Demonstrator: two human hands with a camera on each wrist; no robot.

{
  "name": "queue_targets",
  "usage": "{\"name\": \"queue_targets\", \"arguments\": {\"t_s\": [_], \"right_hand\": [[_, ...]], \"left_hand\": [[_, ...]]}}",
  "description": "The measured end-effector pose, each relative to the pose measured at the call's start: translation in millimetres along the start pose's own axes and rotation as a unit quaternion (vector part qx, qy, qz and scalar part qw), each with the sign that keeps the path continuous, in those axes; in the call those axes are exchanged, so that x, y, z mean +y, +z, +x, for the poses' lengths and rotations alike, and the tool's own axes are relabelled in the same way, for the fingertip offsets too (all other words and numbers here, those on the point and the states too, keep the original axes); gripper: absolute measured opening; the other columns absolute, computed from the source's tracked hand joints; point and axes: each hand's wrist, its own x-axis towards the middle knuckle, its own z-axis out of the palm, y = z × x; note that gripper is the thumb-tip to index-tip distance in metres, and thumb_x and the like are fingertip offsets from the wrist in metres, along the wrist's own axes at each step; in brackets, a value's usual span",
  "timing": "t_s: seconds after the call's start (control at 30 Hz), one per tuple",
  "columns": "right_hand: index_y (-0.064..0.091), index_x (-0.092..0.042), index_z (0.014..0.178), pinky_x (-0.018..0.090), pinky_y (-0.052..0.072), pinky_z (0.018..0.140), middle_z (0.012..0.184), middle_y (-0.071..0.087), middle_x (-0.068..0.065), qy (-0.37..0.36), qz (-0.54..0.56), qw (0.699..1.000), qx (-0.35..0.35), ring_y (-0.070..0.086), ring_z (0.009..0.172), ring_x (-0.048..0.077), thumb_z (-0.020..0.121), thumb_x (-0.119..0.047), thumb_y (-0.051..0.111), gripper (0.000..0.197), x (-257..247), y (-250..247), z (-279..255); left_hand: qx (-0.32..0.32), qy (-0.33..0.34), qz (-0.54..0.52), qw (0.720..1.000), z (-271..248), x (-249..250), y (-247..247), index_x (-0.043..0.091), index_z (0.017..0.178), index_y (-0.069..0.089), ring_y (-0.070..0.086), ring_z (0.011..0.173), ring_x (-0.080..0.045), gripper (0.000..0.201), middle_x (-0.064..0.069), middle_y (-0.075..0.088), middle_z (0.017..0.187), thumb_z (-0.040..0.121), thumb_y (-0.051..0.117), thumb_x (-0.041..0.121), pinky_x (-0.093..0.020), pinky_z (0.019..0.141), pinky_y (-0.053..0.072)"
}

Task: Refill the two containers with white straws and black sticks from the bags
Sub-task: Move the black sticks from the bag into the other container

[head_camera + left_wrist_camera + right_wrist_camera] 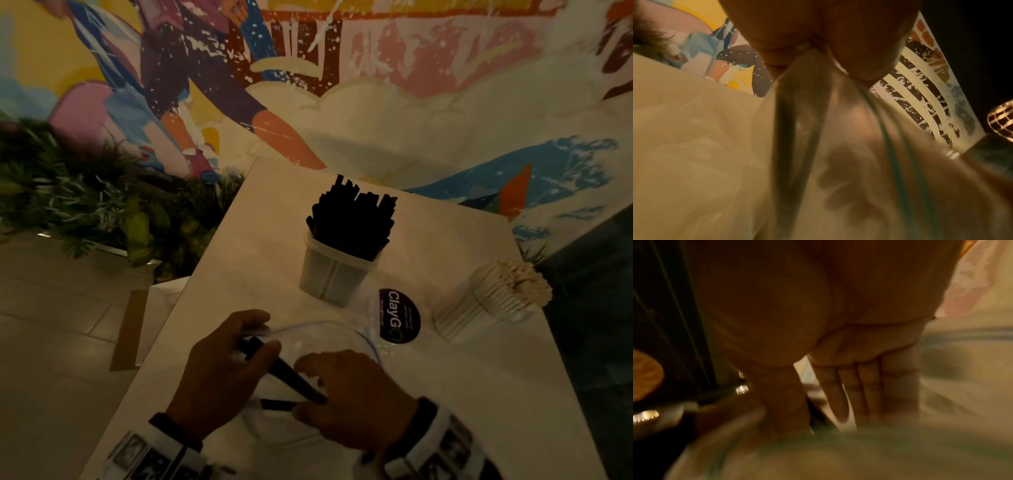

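Clear crinkly zip bag [329, 342] on table: left hand [219, 373] pinches thin black sticks [287, 371] through its mouth; right hand [356, 397] curled, pinching the plastic.

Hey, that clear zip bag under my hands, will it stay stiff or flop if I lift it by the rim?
The clear zip bag probably flops: its rim bows in a loose curve. It looks light, with few black sticks left. Those may slide toward the low corner; the left hand pinches the rim.
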Motion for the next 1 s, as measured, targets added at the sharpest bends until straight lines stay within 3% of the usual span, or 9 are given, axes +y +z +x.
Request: {"name": "queue_targets", "arguments": {"t_s": [0.13, 0.23, 0.37, 0.53, 0.67, 0.73, 0.8, 0.9, 1.0], "right_hand": [[0.007, -0.031, 0.151, 0.028, 0.029, 0.11, 0.153, 0.028, -0.006, 0.006, 0.075, 0.995, 0.07, 0.033, 0.137, 0.018, 0.086, -0.054, 0.056, 0.084, 14.9, 47.2, 7.4], [0.016, -0.023, 0.15, 0.031, 0.035, 0.108, 0.148, 0.039, 0.0, -0.012, 0.098, 0.98, 0.173, 0.042, 0.132, 0.022, 0.075, -0.072, 0.046, 0.095, 19.3, 65.7, 15.9], [0.024, -0.033, 0.146, 0.03, 0.047, 0.099, 0.142, 0.046, -0.012, -0.044, 0.118, 0.965, 0.231, 0.051, 0.122, 0.009, 0.077, -0.052, 0.059, 0.08, 15.2, 77.4, 20.4], [0.045, -0.034, 0.126, 0.028, 0.056, 0.077, 0.119, 0.064, -0.011, -0.017, 0.123, 0.96, 0.25, 0.066, 0.1, 0.005, 0.083, -0.049, 0.035, 0.047, 14.4, 78.5, 15.4], [0.052, -0.011, 0.127, -0.001, 0.042, 0.071, 0.111, 0.058, -0.022, -0.057, 0.226, 0.939, 0.252, 0.048, 0.093, -0.029, 0.094, -0.018, 0.052, 0.034, 14.1, 71.4, 6.1], [0.064, -0.008, 0.107, 0.008, 0.048, 0.073, 0.088, 0.064, -0.016, -0.041, 0.267, 0.911, 0.312, 0.06, 0.083, -0.008, 0.086, -0.023, 0.053, 0.028, 14.6, 69.9, 5.1], [0.062, -0.034, 0.079, 0.034, 0.055, 0.076, 0.079, 0.065, -0.004, -0.019, 0.316, 0.874, 0.368, 0.064, 0.077, 0.013, 0.072, -0.018, 0.057, 0.018, 17.9, 66.2, 1.5], [0.054, -0.029, 0.069, 0.043, 0.056, 0.069, 0.074, 0.065, 0.006, -0.024, 0.433, 0.81, 0.395, 0.064, 0.072, 0.026, 0.064, 0.008, 0.054, 0.038, 27.0, 61.4, -1.8], [0.049, -0.013, 0.069, 0.04, 0.054, 0.064, 0.07, 0.062, 0.015, 0.006, 0.481, 0.792, 0.377, 0.062, 0.066, 0.032, 0.065, 0.011, 0.053, 0.024, 35.8, 65.1, -1.2]], "left_hand": [[-0.106, -0.038, -0.135, 0.984, -4.9, 0.7, -3.4, 0.034, 0.118, 0.052, 0.054, 0.109, 0.005, 0.075, 0.028, 0.057, 0.115, 0.049, 0.08, 0.038, -0.014, 0.086, 0.05], [-0.194, -0.023, -0.142, 0.97, -11.3, 2.7, -6.7, 0.032, 0.133, 0.038, 0.047, 0.119, 0.009, 0.101, 0.028, 0.043, 0.133, 0.044, 0.085, 0.024, -0.021, 0.09, 0.051], [-0.266, 0.014, -0.073, 0.961, -15.6, 10.6, -9.8, 0.038, 0.138, 0.019, 0.029, 0.115, 0.031, 0.111, 0.025, 0.025, 0.14, 0.058, 0.077, -0.012, 0.004, 0.085, 0.036], [-0.268, -0.005, -0.134, 0.954, -20.6, 4.0, -11.2, 0.05, 0.138, 0.029, 0.031, 0.137, 0.0, 0.108, 0.029, 0.033, 0.145, 0.051, 0.066, -0.002, -0.036, 0.111, 0.035], [-0.238, -0.002, -0.137, 0.962, -17.4, 6.3, -4.2, 0.039, 0.135, 0.025, 0.038, 0.117, 0.024, 0.102, 0.03, 0.034, 0.135, 0.061, 0.069, -0.016, -0.001, 0.088, 0.039], [-0.228, -0.029, -0.17, 0.958, -16.8, 0.3, -0.5, 0.042, 0.132, 0.032, 0.05, 0.12, 0.004, 0.096, 0.021, 0.04, 0.136, 0.062, 0.073, -0.009, -0.014, 0.087, 0.048], [-0.191, -0.042, -0.148, 0.97, -16.1, -3.4, 2.2, 0.046, 0.128, 0.037, 0.055, 0.115, -0.003, 0.089, 0.018, 0.047, 0.132, 0.068, 0.075, -0.007, -0.023, 0.086, 0.053], [-0.132, -0.001, -0.064, 0.989, -14.4, -0.5, 4.5, 0.048, 0.122, 0.039, 0.056, 0.106, 0.01, 0.077, 0.024, 0.051, 0.122, 0.073, 0.076, 0.0, -0.018, 0.083, 0.053], [-0.102, 0.011, -0.023, 0.994, -13.6, 2.0, 5.8, 0.049, 0.116, 0.042, 0.055, 0.1, 0.017, 0.066, 0.031, 0.054, 0.113, 0.073, 0.079, 0.015, -0.016, 0.085, 0.052]]}}
